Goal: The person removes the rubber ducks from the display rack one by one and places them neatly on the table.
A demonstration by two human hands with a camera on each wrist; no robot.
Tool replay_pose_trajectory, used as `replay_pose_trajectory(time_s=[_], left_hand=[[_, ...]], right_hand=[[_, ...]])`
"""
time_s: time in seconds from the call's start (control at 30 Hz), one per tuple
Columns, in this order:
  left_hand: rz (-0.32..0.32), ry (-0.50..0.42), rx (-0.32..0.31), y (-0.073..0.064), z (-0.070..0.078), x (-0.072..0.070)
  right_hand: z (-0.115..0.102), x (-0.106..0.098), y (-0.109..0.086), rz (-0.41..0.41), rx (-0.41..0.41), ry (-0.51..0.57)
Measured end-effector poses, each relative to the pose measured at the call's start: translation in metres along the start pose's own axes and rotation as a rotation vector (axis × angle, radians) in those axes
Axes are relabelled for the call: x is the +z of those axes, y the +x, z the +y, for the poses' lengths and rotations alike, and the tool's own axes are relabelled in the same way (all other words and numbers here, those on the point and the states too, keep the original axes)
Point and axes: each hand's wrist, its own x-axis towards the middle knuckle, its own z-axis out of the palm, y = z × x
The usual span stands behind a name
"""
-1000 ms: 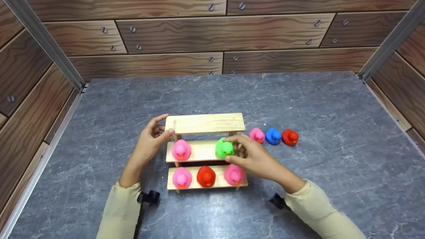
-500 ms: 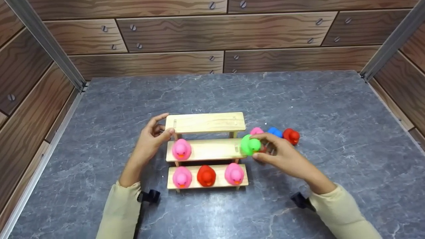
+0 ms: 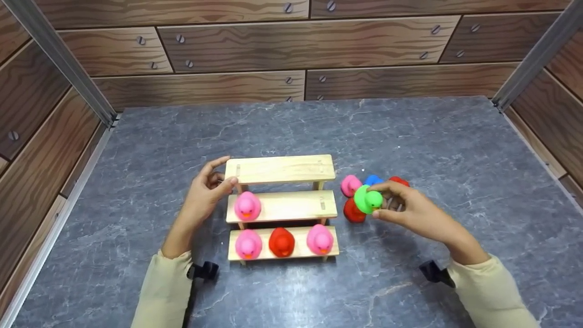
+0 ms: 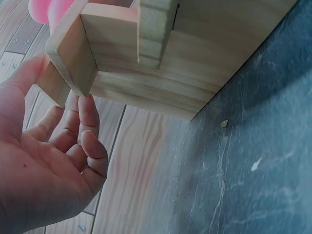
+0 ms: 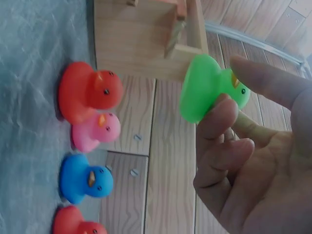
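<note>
My left hand (image 3: 203, 195) grips the left end of the top board of a three-tier wooden shelf (image 3: 280, 169), thumb in front and fingers behind. In the left wrist view that hand (image 4: 53, 165) pinches the board's end. A green rubber duck (image 3: 365, 199) is pinched between the thumb and fingers of my right hand (image 3: 421, 214), right of the shelf. The right wrist view has this duck (image 5: 200, 90) raised off the table, beside a standing red duck (image 5: 80, 92). One pink duck (image 3: 247, 206) sits at the middle tier's left end.
Along the bottom tier stand a pink duck (image 3: 248, 244), a red duck (image 3: 282, 242) and another pink duck (image 3: 320, 239). Right of the shelf, a pink duck (image 3: 350, 186), a blue duck (image 3: 372, 179) and a partly hidden red duck (image 3: 400, 181) stand on the grey table (image 3: 455, 150).
My right hand has lifted the green duck off the middle tier's right end and carried it right, over the ducks on the table. The left hand keeps its grip on the shelf.
</note>
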Motion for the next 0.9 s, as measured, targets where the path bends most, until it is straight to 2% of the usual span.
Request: replay_pose_trajectory(time_s=[0.27,0.63,0.9], left_hand=[[0.016,0.000,0.003,-0.001,0.000,-0.001],[0.016,0.000,0.006,0.000,0.000,0.002],[0.011,-0.004,0.005,0.000,0.001,0.002]], right_hand=[[0.014,-0.013,0.002,-0.045,-0.014,0.030],[0.033,-0.024,0.004,-0.094,0.043,-0.014],[0.041,-0.028,0.005,-0.126,0.053,-0.070]])
